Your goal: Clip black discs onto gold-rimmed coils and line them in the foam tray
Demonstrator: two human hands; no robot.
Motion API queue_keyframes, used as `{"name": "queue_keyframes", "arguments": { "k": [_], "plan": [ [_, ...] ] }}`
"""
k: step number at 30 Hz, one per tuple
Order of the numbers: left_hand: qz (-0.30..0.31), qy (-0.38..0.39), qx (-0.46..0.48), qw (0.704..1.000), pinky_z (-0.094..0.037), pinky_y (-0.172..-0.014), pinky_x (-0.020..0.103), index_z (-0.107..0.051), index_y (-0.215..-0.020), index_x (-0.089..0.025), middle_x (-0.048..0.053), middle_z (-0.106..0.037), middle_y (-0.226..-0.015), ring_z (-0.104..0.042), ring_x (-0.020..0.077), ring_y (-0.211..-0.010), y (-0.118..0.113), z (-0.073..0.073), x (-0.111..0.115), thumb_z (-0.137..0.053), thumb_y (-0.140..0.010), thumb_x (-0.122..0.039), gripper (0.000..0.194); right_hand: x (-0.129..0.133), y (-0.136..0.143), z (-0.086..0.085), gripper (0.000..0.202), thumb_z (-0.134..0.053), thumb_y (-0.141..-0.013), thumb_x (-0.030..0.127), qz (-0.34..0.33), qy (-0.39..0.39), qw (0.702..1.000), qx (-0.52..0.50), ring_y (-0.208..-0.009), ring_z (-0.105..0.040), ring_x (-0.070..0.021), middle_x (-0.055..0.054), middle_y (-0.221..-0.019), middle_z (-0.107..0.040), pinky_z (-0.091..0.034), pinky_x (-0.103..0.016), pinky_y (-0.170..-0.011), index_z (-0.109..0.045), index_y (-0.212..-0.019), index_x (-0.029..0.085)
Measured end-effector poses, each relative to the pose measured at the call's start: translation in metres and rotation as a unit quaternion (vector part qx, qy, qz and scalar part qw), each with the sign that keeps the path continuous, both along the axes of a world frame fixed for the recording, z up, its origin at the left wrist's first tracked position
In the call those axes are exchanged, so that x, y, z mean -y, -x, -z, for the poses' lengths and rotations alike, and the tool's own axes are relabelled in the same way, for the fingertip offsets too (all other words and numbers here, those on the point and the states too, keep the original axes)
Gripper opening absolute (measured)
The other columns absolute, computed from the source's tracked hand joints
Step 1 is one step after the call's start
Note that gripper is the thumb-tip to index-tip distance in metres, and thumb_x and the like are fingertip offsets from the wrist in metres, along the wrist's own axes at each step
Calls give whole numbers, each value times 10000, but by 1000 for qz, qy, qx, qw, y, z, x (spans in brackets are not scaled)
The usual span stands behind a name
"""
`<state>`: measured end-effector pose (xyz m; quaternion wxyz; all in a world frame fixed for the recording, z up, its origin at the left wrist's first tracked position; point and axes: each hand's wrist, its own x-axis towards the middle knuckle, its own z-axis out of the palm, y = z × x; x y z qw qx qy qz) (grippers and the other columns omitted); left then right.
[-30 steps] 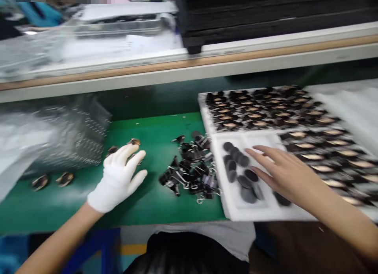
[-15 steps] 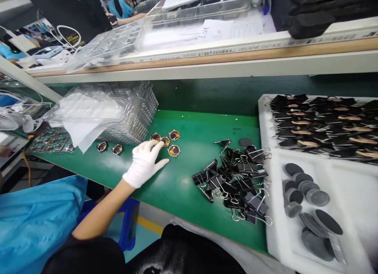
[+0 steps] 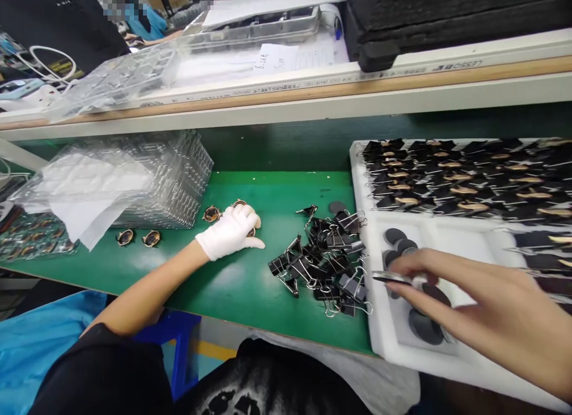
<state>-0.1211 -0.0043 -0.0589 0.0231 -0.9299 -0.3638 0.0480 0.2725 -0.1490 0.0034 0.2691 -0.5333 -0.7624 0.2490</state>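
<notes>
My left hand, in a white glove, lies over the small round gold-rimmed pieces on the green table; its thumb points right, apart from the fingers. One gold-rimmed piece shows at its left, and others are partly hidden under it. My bare right hand pinches a thin round disc edge-on above the white tray. Dark round discs lie in the tray beneath that hand. Black binder clips are heaped between my hands.
Stacked clear plastic trays stand at the left, with two more gold-rimmed pieces in front. Rows of clipped pieces fill the tray's back. A shelf edge crosses above. A person's blue clothing shows lower left.
My right hand has come into view from the right with a disc between its fingers. My left hand has moved over the gold-rimmed pieces. The view has shifted right.
</notes>
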Motion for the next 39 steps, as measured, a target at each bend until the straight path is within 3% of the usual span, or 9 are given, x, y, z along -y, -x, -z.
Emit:
{"name": "queue_keyframes", "arguments": {
  "k": [6, 12, 14, 19, 24, 29, 33, 36, 39],
  "plan": [
    [-156, 13, 113, 981, -488, -737, 339, -638, -1010, -161, 79, -715, -869, -695, 242, -798, -4, 12, 19, -642, -915, -606, 456, -29, 40, 2, 192, -689, -905, 527, -2, 36, 996, -87, -635, -672, -225, -19, -833, -738, -562, -391, -544, -682, -943, 339],
    [-206, 228, 363, 880, -560, -795, 295, -562, -1298, -207, 29, -768, -1043, -718, 151, -841, -62, -22, 23, -463, -1025, -376, 336, -52, 71, 7, 255, -727, -887, 468, 23, 193, 931, -310, -724, -748, -215, -65, -866, -770, -650, -369, -688, -696, -974, 230],
    [-180, 284, 398, 853, -574, -747, 282, -593, -1291, -211, 35, -770, -1095, -717, 137, -788, -90, -37, 24, -490, -997, -331, 333, -54, 73, 9, 196, -720, -910, 404, 50, 122, 938, -322, -719, -747, -200, -56, -869, -762, -652, -351, -675, -692, -993, 229],
    [-171, 345, 437, 813, -560, -597, 225, -667, -1176, -161, 50, -771, -979, -696, 109, -644, -138, -63, 18, -522, -961, -286, 288, -56, 55, 25, 299, -691, -878, 54, 51, -362, 928, -70, -914, -737, -211, -76, -1050, -742, -648, -364, -773, -725, -1098, 254],
    [-136, 446, 458, 757, -536, -494, 191, -631, -1291, -132, 51, -744, -807, -701, 125, -616, -147, -67, 9, -513, -1009, -375, 390, -62, 40, 40, 451, -623, -875, -34, 5, -440, 896, 50, -1083, -711, -277, -159, -1155, -727, -647, -438, -844, -661, -1273, 175],
    [-122, 464, 452, 752, -566, -562, 204, -628, -1289, -135, 41, -744, -796, -691, 114, -615, -151, -58, 9, -525, -1010, -410, 404, -62, 47, 41, 421, -634, -880, 7, -24, -366, 930, 8, -1104, -708, -284, -97, -1117, -765, -620, -491, -903, -681, -1236, 227],
    [-111, 384, 447, 800, -586, -650, 221, -651, -1225, -190, 17, -765, -948, -716, 105, -672, -154, -48, 16, -587, -963, -338, 308, -60, 53, 35, 408, -739, -859, 152, 101, -179, 954, -217, -1010, -717, -234, -87, -1142, -745, -640, -406, -818, -689, -1251, 252],
    [-76, 268, 442, 853, -563, -671, 240, -633, -1258, -199, -27, -737, -815, -673, 97, -612, -151, -40, 20, -604, -960, -372, 346, -61, 54, 32, 323, -821, -821, 300, 92, 88, 923, -362, -802, -725, -180, -62, -971, -773, -631, -305, -673, -761, -1130, 230],
    [-17, 187, 432, 882, -533, -677, 253, -600, -1302, -179, -39, -679, -690, -648, 109, -602, -145, -36, 18, -440, -1044, -436, 397, -62, 50, 31, 222, -885, -756, 330, 95, 188, 874, -438, -678, -692, -134, -25, -815, -768, -613, -263, -656, -805, -936, 228]
  ]
}}
